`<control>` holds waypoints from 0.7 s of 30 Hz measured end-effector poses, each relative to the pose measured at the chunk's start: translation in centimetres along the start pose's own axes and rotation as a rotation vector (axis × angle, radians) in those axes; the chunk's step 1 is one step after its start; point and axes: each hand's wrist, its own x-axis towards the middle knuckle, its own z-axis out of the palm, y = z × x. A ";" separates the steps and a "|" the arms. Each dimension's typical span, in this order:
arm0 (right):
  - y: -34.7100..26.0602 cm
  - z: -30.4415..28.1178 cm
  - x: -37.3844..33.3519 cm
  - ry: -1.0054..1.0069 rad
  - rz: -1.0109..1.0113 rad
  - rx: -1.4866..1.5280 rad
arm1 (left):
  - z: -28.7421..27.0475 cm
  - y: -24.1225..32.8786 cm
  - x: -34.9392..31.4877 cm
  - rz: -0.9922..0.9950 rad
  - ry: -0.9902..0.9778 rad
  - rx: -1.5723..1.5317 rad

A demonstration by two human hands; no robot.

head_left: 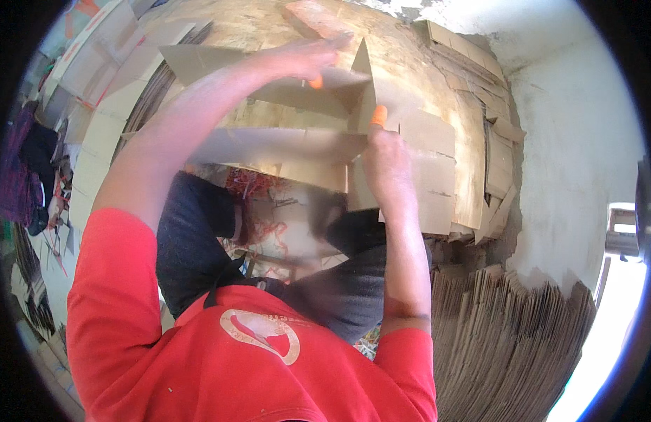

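Long brown cardboard strips [290, 149] stand crosswise against shorter upright cardboard pieces [363, 67], forming a grid over the wooden board. My left hand [308, 60] is over the far strip, its orange-wrapped thumb on the near side and its fingers on the far side; motion blurs it. At the right end of the grid, my right hand [390, 155] grips an upright cardboard piece. Its thumb, also wrapped in orange, points away from me, and the other fingers are mostly hidden. Flat slotted cardboard sheets [434, 169] lie just right of this hand.
The wooden work board [410, 77] carries a reddish block [317, 17] at its far edge. Cardboard pieces [498, 162] lie along the right wall. A dense row of cardboard sheets [508, 344] stands at lower right. More stacked cardboard [153, 95] and dark cloth [37, 162] are at left.
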 end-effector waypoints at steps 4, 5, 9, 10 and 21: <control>1.8 0.8 0.5 -0.010 -0.016 -0.010 | 0.2 -2.9 -0.7 -0.028 0.058 0.030; 1.9 0.6 0.5 -0.025 -0.024 -0.030 | 0.3 -3.6 -0.8 -0.034 0.079 0.034; 4.1 -3.7 -2.4 0.169 0.329 0.339 | 0.3 -5.8 -3.3 0.017 0.212 0.093; 7.7 -2.3 -4.3 0.331 0.316 0.187 | -0.3 -5.6 -4.0 0.061 0.285 0.084; 11.5 9.4 -10.9 -0.401 0.413 -0.439 | -0.2 7.2 -16.0 -0.178 0.088 0.220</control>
